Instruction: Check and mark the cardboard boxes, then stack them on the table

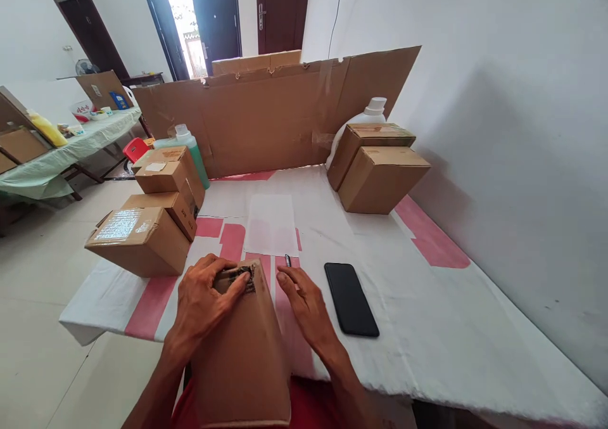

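1. A cardboard box tilts at the near edge of a table draped in white-and-pink cloth, its lower end reaching down before the person's red clothing; clock directions below are taken from this box.
2. The left hand, at 11 o'clock, grips the box's far end, thumb pressed beside black print and fingers curled over the edge.
3. The right hand, at 1 o'clock, holds its thumb and index finger close together at a pen; whether the fingers clasp it or merely touch it cannot be told.
4. A black smartphone lies flat at 2 o'clock, just beside the right hand.
5. A white paper sheet rests at 12 o'clock, beyond the pen.
6. Cartons cluster at 11 o'clock, the nearest bearing a pale label, with a bottle of green liquid behind them.
7. Two brown boxes stand at 1 o'clock, partly hiding a white jug.
8. A tall cardboard panel spans the table's far side at 12 o'clock.
9. Across the room at 11 o'clock, a green-covered table carries a yellow bottle and more cardboard.
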A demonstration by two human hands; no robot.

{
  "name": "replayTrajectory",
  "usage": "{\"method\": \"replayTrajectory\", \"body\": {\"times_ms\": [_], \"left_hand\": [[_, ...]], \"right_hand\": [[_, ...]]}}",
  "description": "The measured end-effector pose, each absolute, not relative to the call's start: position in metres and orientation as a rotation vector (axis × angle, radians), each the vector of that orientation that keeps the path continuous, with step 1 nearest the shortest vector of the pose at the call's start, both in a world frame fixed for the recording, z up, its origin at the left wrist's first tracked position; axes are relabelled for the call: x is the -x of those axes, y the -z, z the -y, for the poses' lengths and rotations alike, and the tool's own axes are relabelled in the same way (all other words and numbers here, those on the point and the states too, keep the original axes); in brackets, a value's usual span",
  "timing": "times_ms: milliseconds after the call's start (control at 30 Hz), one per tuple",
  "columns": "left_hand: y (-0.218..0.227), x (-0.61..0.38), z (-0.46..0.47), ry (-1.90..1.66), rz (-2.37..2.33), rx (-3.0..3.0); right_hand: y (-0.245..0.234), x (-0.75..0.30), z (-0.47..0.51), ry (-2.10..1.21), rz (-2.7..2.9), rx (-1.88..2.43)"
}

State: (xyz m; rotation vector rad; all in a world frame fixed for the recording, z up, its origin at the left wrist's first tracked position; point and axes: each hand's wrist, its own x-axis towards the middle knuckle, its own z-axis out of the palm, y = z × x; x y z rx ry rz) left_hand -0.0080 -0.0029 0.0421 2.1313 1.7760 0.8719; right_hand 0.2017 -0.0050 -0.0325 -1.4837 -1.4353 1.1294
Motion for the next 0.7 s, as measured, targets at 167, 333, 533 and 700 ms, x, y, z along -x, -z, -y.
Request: {"method": "replayTrajectory", "body": {"times_ms": [167,333,533,700], "left_hand": [[-0.04,-0.004,0.001,-0.828,-1.92,-2.1],[-0.036,-0.014,-0.001,-0.824,-1.963,-2.193],[-0.03,-0.002,0.006,-0.737,-1.717,-2.371],[-0.033,-0.001,0.009,-0.638,-1.68,-2.363]], "right_hand": [[0.058,-0.214,-0.007,-0.877,1.596,2.019],[0.078,-0.209,-0.011,-0.951,1.547,1.877],[0.05,-0.216,-0.008,-1.114,1.252,1.491],[0.003,-0.202,0.003,-1.186,0.93,0.92]]}}
